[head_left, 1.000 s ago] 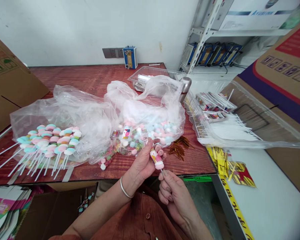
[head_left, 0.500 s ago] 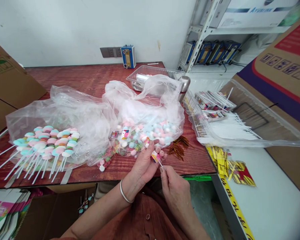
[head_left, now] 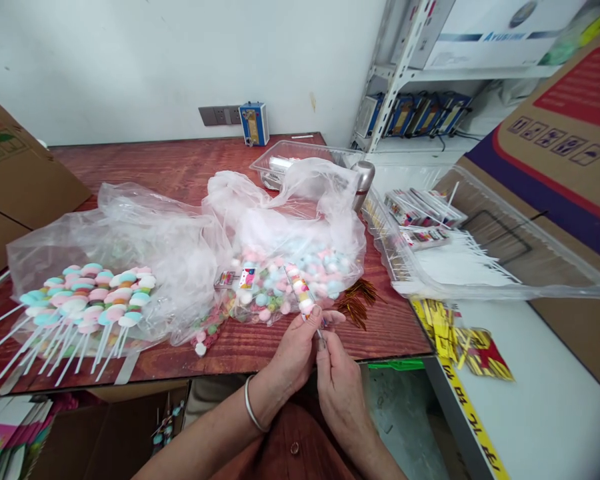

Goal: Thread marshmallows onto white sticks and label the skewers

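Note:
A marshmallow skewer (head_left: 301,291) in a clear printed wrapper points away from me, just in front of the bag. My left hand (head_left: 295,347) is closed around its lower part, thumb on top. At the lower end, the fingers of my right hand (head_left: 341,380) pinch the stick, close against the left hand. Loose pastel marshmallows (head_left: 275,293) fill a clear plastic bag (head_left: 285,223) beyond my hands. Gold twist ties (head_left: 357,303) lie to the right of it. On the left, several marshmallow sticks (head_left: 93,293) rest on another clear bag (head_left: 155,233).
A clear plastic tray (head_left: 500,290) with white sticks and printed wrappers stands at the right. Behind the bag are a steel flask (head_left: 363,181) and another clear tray (head_left: 300,148). Cardboard boxes (head_left: 20,160) flank the table. Yellow ties (head_left: 437,327) lie on the white surface.
My right hand has come in closer to the left. The wrapped skewer now shows above the left hand, whose fingers have closed around it. The view has shifted slightly.

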{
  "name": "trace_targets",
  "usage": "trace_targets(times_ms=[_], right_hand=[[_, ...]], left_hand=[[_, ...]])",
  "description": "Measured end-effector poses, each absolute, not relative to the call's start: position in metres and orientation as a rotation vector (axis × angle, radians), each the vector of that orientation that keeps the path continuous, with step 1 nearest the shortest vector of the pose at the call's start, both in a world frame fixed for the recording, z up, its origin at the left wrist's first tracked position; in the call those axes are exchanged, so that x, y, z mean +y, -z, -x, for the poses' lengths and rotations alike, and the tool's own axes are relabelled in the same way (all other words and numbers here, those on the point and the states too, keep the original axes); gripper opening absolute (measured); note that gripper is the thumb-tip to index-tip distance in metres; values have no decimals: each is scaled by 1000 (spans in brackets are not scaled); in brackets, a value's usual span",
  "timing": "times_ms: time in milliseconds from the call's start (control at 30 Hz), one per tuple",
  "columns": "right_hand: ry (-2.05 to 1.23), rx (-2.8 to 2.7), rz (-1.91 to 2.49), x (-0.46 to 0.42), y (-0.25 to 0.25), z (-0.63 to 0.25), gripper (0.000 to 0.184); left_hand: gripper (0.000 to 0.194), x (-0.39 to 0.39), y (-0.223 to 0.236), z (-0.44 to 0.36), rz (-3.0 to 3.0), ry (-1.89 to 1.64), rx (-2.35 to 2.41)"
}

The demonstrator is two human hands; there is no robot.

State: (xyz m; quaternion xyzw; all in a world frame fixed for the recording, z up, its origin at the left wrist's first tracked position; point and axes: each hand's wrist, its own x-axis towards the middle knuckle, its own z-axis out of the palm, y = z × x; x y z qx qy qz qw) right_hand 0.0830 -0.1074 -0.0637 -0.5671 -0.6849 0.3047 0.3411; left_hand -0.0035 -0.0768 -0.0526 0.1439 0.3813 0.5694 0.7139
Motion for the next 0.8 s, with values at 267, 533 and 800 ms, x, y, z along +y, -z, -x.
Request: trace_targets(times_ms=[267,533,800], right_hand=[[-903,-1559,1478,-103,71,-80,30],[-994,-1543,1357,-101,63,-89,40],[-1379,-1015,1264,-105,70,-78,34]], left_hand=[[25,-85,57,2,-546,-1270,952],[25,-87,50,11,-398,-1356,810],[25,-91,63,3,-568,-1383,1010]])
